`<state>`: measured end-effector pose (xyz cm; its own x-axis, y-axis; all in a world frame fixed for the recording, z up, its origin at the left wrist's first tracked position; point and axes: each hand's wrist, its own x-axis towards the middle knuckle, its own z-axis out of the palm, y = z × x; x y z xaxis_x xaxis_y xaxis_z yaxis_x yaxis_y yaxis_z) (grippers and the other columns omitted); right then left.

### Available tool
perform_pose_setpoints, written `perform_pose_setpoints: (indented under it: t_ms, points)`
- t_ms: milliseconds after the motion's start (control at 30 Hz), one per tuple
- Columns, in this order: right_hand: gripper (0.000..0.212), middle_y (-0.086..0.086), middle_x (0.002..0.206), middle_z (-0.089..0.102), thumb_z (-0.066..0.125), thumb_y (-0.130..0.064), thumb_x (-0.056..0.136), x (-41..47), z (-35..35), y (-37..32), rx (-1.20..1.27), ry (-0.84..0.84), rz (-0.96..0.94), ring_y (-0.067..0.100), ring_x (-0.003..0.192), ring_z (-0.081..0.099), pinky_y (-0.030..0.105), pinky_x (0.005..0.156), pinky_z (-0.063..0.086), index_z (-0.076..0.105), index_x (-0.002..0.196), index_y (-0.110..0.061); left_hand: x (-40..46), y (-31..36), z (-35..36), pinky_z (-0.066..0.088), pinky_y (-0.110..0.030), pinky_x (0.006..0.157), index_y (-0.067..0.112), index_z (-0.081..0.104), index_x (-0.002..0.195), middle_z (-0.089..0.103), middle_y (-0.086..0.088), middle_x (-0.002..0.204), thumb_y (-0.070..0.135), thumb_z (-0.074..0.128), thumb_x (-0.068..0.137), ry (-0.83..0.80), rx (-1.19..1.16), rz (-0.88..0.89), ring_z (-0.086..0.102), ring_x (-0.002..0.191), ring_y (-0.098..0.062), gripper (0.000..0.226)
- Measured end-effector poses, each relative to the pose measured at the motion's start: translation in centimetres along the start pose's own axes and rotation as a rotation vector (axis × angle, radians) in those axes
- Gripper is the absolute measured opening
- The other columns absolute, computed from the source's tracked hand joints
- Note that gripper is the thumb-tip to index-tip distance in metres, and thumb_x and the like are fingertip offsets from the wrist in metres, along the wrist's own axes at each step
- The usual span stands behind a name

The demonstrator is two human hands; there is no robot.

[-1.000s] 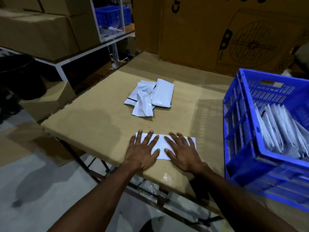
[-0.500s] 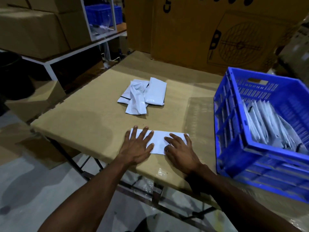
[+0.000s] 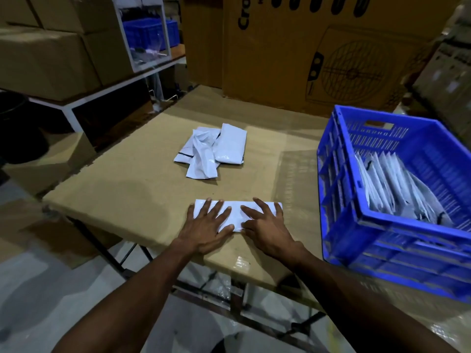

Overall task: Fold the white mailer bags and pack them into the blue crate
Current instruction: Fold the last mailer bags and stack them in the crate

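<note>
Left hand (image 3: 206,230) lies flat w/ fingers spread, pressing the folded white mailer bag (image 3: 237,215) at the table (image 3: 122,189) front edge. Right hand (image 3: 267,229) presses its other end, fingers slightly bent. Loose mailer pile (image 3: 211,151) sits mid-table. Blue crate (image 3: 397,240) stands to the right w/ packed bags (image 3: 392,189), prob. upright

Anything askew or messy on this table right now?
One thing: the loose mailer pile mid-table is untidy, with one crumpled bag lying across the others. The folded bag under both hands lies flat.
</note>
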<state>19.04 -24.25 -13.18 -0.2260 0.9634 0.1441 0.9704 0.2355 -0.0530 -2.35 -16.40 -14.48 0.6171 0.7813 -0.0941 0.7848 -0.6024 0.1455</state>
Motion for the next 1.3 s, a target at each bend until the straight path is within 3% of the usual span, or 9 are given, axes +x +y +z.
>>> perform_pose_setpoints:
  t_ms: [133,233,300,467,600,767,900,1067,1300]
  points:
    - [0.007,-0.006,0.133,0.062,0.066,-0.028,0.082,0.4,-0.2,-0.4,-0.157,0.111,-0.033,0.031,0.134,0.048,0.067,0.1,0.036,0.073,0.082,-0.029,-0.6,0.4,0.1,0.007,-0.067,0.117,0.033,0.021,0.16,0.011,0.003,0.169,0.082,0.009,0.089,0.108,0.071,0.03,0.008,0.156,-0.025,0.087]
    - [0.007,-0.002,0.131,0.064,0.066,-0.025,0.082,0.3,-0.5,-0.4,-0.145,0.209,-0.045,0.031,0.13,0.053,0.061,0.097,0.044,0.071,0.084,-0.021,-0.5,0.5,0.1,0.029,-0.071,0.108,0.031,0.052,0.142,0.046,-0.004,0.155,0.053,0.047,0.094,0.189,0.176,0.043,0.038,0.145,-0.03,0.053]
    - [0.013,0.002,0.136,0.061,0.06,-0.024,0.087,0.1,-0.5,-0.3,-0.105,0.257,-0.106,0.033,0.131,0.051,0.057,0.095,0.047,0.07,0.09,-0.017,-0.2,0.6,-0.2,0.027,-0.074,0.106,0.035,0.057,0.136,0.044,-0.003,0.156,0.042,0.06,0.093,0.16,0.146,-0.017,0.035,0.147,-0.031,0.044]
    - [0.04,-0.002,0.151,0.046,0.049,-0.022,0.09,-1.5,-1.1,-0.6,-0.141,0.254,-0.382,0.037,0.144,0.033,0.065,0.107,0.03,0.058,0.129,-0.021,0.0,0.7,-0.5,0.009,-0.07,0.113,0.049,0.03,0.152,0.011,0.007,0.168,0.04,0.042,0.105,0.045,0.003,-0.175,0.004,0.155,-0.019,0.05]
    - [0.036,-0.006,0.137,0.059,0.047,-0.022,0.09,-2.2,-0.7,-0.5,-0.301,0.088,-0.493,0.037,0.148,0.026,0.075,0.106,0.023,0.066,0.12,-0.022,0.2,0.8,-1.4,0.006,-0.071,0.115,0.048,0.037,0.149,0.012,0.009,0.168,0.033,0.036,0.109,0.02,-0.118,-0.166,0.0,0.155,-0.017,0.043]
    - [0.025,0.004,0.114,0.07,0.058,-0.015,0.086,-0.6,-2.5,-0.2,-0.335,-0.041,-0.418,0.032,0.124,0.058,0.048,0.085,0.056,0.066,0.11,-0.014,0.4,1.0,-2.8,0.013,-0.069,0.114,0.042,0.038,0.151,0.015,0.006,0.167,0.019,0.045,0.103,0.038,-0.19,-0.139,0.005,0.154,-0.021,0.054]
    - [0.02,0.007,0.109,0.066,0.049,-0.015,0.091,0.8,-6.8,-0.5,-0.284,-0.033,-0.261,0.033,0.093,0.068,0.037,0.056,0.047,0.058,0.11,-0.016,0.5,1.1,-2.0,0.017,-0.067,0.115,0.029,0.003,0.161,0.003,-0.003,0.169,0.022,0.05,0.101,0.223,-0.377,-0.238,0.01,0.154,-0.025,0.076]
    - [0.031,0.009,0.123,0.06,0.045,-0.011,0.092,2.5,-12.2,0.7,-0.257,-0.048,-0.067,0.038,0.092,0.065,0.043,0.069,0.05,0.051,0.122,-0.016,1.2,2.5,-0.9,0.015,-0.063,0.116,0.023,-0.019,0.157,-0.017,-0.002,0.168,0.036,0.052,0.101,0.261,-0.394,-0.302,0.005,0.155,-0.023,0.091]
    - [0.052,0.013,0.149,0.042,0.051,-0.003,0.081,3.7,-18.0,5.0,-0.27,0.077,0.075,0.04,0.097,0.066,0.047,0.071,0.051,0.05,0.132,-0.013,2.2,6.6,0.5,0.014,-0.061,0.118,0.028,-0.013,0.159,-0.024,-0.003,0.166,0.046,0.039,0.102,0.17,-0.193,-0.131,0.001,0.155,-0.026,0.08]
